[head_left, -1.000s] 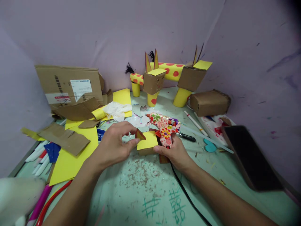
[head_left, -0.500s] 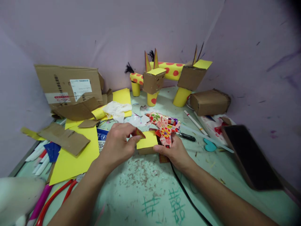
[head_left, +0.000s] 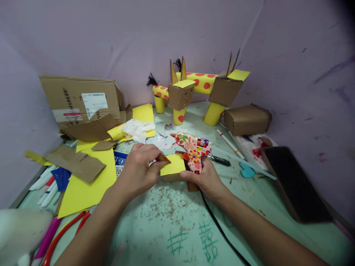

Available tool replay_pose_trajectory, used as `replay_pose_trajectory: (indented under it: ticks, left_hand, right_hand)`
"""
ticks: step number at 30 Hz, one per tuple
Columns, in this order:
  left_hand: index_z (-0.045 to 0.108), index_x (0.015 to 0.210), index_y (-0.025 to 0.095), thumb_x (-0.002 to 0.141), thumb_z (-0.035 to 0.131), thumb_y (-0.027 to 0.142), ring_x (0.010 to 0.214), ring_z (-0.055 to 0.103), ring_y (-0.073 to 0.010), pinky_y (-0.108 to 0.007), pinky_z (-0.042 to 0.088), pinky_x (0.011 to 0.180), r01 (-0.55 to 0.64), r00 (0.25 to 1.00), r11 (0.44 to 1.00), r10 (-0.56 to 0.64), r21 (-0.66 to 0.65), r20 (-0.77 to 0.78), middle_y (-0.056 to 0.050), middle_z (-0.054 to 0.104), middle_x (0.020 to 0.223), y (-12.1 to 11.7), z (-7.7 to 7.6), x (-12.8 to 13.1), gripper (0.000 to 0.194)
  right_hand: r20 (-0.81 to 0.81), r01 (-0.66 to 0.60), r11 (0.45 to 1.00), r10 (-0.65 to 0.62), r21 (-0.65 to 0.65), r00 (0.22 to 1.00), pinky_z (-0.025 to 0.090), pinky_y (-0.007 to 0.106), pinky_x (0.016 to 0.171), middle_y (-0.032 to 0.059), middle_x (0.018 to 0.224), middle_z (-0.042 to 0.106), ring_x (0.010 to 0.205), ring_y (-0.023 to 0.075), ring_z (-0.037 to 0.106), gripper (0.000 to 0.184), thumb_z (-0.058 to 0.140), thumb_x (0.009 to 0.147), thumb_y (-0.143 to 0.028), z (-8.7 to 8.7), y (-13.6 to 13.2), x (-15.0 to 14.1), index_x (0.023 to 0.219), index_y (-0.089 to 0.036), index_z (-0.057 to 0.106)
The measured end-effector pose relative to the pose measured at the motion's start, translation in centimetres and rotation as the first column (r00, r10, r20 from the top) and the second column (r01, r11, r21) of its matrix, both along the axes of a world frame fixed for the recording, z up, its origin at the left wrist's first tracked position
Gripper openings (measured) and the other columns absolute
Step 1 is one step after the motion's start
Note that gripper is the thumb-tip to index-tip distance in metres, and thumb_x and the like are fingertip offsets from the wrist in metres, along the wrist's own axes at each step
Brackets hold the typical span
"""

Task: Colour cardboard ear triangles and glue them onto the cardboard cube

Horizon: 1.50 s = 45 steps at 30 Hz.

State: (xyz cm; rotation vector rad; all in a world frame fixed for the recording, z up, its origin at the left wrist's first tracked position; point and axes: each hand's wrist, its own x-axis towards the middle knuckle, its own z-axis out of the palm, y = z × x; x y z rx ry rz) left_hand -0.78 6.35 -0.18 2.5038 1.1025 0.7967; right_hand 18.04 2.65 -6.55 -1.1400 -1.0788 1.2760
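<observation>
My left hand (head_left: 142, 162) is closed in a pinch on a small pointed cardboard piece (head_left: 164, 158) and holds it at the left edge of a small cardboard box. The box has a yellow paper top (head_left: 173, 164), part of which juts out over its front. My right hand (head_left: 209, 179) has its thumb against the right edge of that box, while its other fingers are hidden behind a floral-patterned glue gun (head_left: 195, 157). With its nozzle toward the upper left, the glue gun trails a black cord (head_left: 222, 232) down toward me.
Spotted yellow cardboard giraffes (head_left: 180, 96) stand at the back. On the left are a large cardboard piece (head_left: 74, 98), yellow paper sheets (head_left: 91, 181), markers and red-handled pliers (head_left: 57, 244). A cardboard box (head_left: 246, 120), a black pen (head_left: 219, 160) and a phone (head_left: 294, 183) lie right.
The pointed cardboard piece in my left hand has tilted slightly, and its tip sits a little lower over the yellow top. My right hand stays in nearly the same place.
</observation>
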Motion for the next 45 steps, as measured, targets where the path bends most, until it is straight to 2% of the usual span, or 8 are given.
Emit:
replay_pose_trajectory:
  ticks: [5, 16, 27, 45]
  left_hand:
    - [0.061, 0.072, 0.02, 0.079, 0.057, 0.011, 0.076, 0.056, -0.0155, -0.035, 0.034, 0.075, -0.011, 1.0, 0.997, 0.01, -0.081, -0.014, 0.002, 0.063, 0.073, 0.06, 0.07, -0.05, 0.012]
    - [0.063, 0.071, 0.02, 0.079, 0.057, 0.014, 0.074, 0.056, -0.0161, -0.036, 0.035, 0.075, -0.045, 0.999, 0.993, 0.042, -0.108, -0.025, 0.001, 0.063, 0.072, 0.22, -0.04, 0.02, 0.012]
    - [0.064, 0.072, 0.02, 0.079, 0.057, 0.014, 0.074, 0.056, -0.0165, -0.036, 0.036, 0.076, -0.053, 0.998, 0.99, 0.05, -0.127, -0.032, 0.001, 0.064, 0.073, 0.25, -0.05, -0.09, 0.012]
    - [0.064, 0.072, 0.02, 0.08, 0.056, 0.018, 0.075, 0.056, -0.0169, -0.036, 0.037, 0.076, -0.074, 0.996, 0.987, 0.067, -0.143, -0.054, -0.001, 0.065, 0.073, 0.34, -0.01, 0.05, 0.012]
  right_hand:
    - [0.023, 0.009, 1.0, -0.009, -0.007, 1.0, 0.048, 0.043, 0.09, 0.0087, 0.108, 0.07, 0.1, 0.028, 0.064, 0.051, 0.08, 0.056, -0.026, 0.04, -0.06, 0.01, 0.102, -0.021, 0.059]
    - [0.03, 0.009, 1.0, -0.009, -0.004, 1.0, 0.05, 0.041, 0.088, 0.0077, 0.107, 0.071, 0.099, 0.0278, 0.065, 0.054, 0.081, 0.055, -0.027, 0.13, -0.1, -0.01, 0.104, -0.02, 0.06]
    - [0.025, 0.018, 0.999, -0.017, -0.028, 1.0, 0.049, 0.043, 0.088, 0.0099, 0.11, 0.069, 0.1, 0.0291, 0.065, 0.055, 0.081, 0.054, -0.027, 0.01, -0.15, 0.02, 0.103, -0.02, 0.058]
    - [0.041, 0.012, 1.0, -0.011, -0.019, 0.999, 0.047, 0.043, 0.09, 0.0086, 0.11, 0.069, 0.102, 0.0291, 0.063, 0.055, 0.08, 0.055, -0.028, 0.17, -0.11, 0.08, 0.105, -0.021, 0.06]
